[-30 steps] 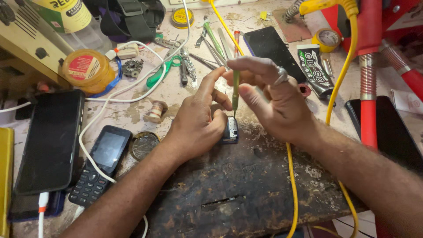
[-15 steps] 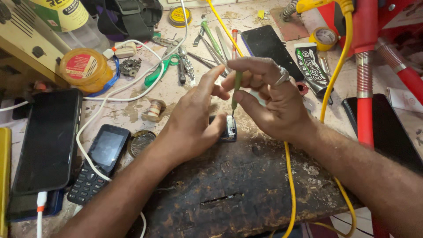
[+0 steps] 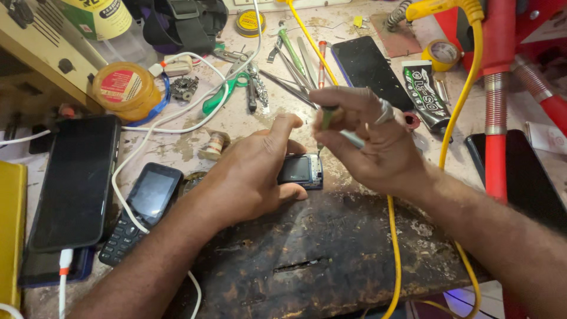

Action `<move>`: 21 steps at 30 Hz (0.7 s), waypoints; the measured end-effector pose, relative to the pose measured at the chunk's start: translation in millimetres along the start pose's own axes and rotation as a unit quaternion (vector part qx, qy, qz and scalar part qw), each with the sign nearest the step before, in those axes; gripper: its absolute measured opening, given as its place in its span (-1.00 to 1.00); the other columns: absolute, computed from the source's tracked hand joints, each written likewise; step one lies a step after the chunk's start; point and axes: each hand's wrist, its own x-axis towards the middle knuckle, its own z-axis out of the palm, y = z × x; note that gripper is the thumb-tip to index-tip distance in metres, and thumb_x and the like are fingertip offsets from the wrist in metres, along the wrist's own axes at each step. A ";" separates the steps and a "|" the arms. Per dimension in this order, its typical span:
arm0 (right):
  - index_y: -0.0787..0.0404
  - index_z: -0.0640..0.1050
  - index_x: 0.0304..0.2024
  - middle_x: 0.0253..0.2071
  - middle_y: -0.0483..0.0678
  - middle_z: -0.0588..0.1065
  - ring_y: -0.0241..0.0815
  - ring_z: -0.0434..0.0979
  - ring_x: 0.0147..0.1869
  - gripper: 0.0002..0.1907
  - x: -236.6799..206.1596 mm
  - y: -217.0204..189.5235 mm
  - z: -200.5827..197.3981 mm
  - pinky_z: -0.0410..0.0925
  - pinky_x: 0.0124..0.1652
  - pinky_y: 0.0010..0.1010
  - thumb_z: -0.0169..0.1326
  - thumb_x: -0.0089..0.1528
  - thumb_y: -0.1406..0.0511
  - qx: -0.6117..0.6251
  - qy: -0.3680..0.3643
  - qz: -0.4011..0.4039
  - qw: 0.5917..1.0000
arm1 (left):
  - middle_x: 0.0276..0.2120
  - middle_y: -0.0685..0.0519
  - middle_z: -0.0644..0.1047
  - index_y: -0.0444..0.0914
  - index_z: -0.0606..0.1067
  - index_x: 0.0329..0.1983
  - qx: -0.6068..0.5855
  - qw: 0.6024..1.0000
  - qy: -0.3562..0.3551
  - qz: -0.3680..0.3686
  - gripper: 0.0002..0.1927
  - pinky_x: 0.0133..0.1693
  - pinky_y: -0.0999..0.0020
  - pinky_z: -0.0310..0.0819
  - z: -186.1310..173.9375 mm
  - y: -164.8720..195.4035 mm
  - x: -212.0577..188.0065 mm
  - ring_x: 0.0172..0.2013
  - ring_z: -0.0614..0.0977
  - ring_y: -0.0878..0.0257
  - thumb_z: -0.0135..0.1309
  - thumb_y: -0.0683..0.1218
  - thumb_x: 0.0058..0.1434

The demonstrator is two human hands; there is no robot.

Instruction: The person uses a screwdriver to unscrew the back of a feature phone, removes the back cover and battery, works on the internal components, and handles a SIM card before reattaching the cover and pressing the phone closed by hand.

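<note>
Your left grip [image 3: 254,177] is closed on a small phone [image 3: 301,171], thumb up and fingers pinning it flat on the dark pad [image 3: 331,248] at the middle of the bench [image 3: 183,142], likely so it cannot slide. Your right grip [image 3: 369,145] pinches a green-handled tool [image 3: 326,116] upright between thumb and fingers, its tip just above the phone's top edge, seemingly for fine control. A keypad phone [image 3: 142,207] lies toward the left edge, well apart.
</note>
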 end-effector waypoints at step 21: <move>0.18 0.21 0.41 0.02 0.01 0.47 -0.21 0.51 0.15 -0.32 4.4 -2.9 -4.7 0.41 0.24 -0.32 0.22 0.33 0.47 -0.105 0.002 -0.027 0.994 | -0.15 -0.22 0.56 -0.30 0.09 0.32 0.036 0.999 -0.023 0.026 -0.04 -0.06 0.01 0.47 -6.9 -6.5 -6.4 -0.05 0.59 -0.20 0.42 -0.03 -0.03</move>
